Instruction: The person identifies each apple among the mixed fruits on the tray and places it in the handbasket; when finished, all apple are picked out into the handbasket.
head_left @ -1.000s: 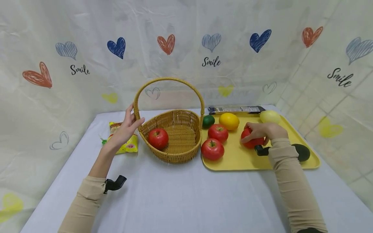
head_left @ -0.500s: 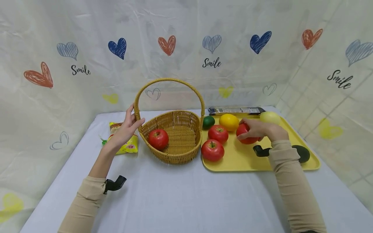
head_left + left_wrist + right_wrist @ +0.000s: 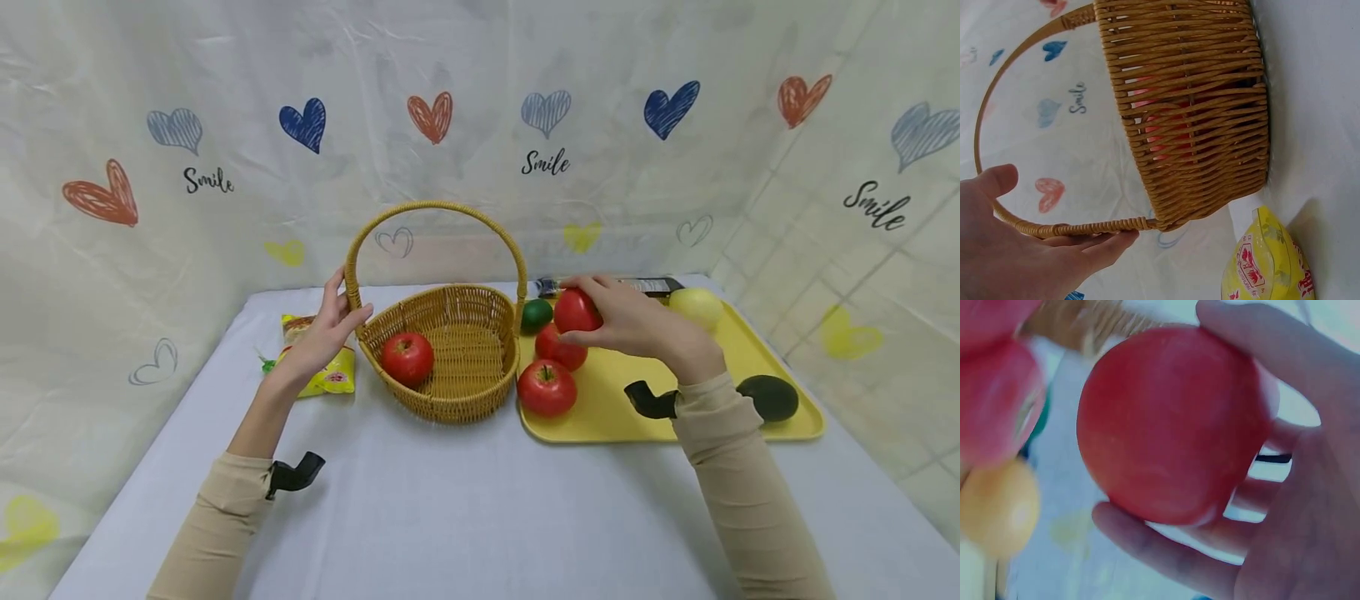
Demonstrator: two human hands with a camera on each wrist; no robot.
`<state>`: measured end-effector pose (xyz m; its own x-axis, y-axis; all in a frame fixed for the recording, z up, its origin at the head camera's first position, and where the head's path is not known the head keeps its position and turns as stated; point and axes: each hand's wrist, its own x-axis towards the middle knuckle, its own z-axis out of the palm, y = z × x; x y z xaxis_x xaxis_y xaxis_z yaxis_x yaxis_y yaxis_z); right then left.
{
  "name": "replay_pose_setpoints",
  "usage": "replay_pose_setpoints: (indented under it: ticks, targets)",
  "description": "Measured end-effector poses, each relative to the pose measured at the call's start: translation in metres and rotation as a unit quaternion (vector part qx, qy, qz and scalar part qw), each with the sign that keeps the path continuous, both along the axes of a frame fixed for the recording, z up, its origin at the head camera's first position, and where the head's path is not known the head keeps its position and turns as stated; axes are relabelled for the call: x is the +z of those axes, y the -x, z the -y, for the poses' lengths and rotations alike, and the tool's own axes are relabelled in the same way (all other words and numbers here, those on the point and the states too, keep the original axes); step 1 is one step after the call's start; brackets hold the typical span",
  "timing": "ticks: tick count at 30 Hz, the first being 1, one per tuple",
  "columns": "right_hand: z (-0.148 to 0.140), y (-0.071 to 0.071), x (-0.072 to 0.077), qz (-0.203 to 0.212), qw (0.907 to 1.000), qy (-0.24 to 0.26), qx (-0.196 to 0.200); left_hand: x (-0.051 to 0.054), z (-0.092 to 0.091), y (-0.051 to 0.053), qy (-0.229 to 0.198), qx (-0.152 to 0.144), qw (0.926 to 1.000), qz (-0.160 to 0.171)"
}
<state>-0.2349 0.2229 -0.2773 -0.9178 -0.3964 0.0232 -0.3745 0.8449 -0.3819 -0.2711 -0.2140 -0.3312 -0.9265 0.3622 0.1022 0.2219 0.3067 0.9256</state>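
Observation:
In the head view my left hand is at the left side of a tall handle on a wicker basket. The handle runs between the thumb and fingers, as the left wrist view also shows. One red apple lies inside the basket. My right hand holds another red apple above the yellow tray, thumb on one side and fingers on the other. Below it are two more red fruits, a front one with a stem and one behind, partly covered.
On the tray are a small green fruit, a pale yellow round one and a dark green oval one. A yellow fruit shows in the right wrist view. A long dark packet lies behind. Yellow packets sit left of the basket.
My right hand has lifted the apple off the tray and carried it left, over the other red fruits. The left hand and the basket have stayed in place.

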Motion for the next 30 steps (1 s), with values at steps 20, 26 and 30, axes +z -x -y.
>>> replay_pose_setpoints:
  ticks: [20, 26, 30]
  targets:
    - [0.099, -0.005, -0.026, -0.002, 0.9871, 0.020, 0.159, -0.001, -0.005, 0.004, -0.010, -0.005, 0.9999, -0.005]
    - [0.133, 0.023, -0.024, 0.012, 0.9822, -0.048, 0.181, -0.004, -0.003, 0.003, -0.010, -0.001, 0.9999, -0.003]
    - [0.153, 0.038, -0.011, 0.024, 0.9750, -0.105, 0.195, -0.004, -0.001, 0.004, -0.015, 0.000, 0.9999, -0.002]
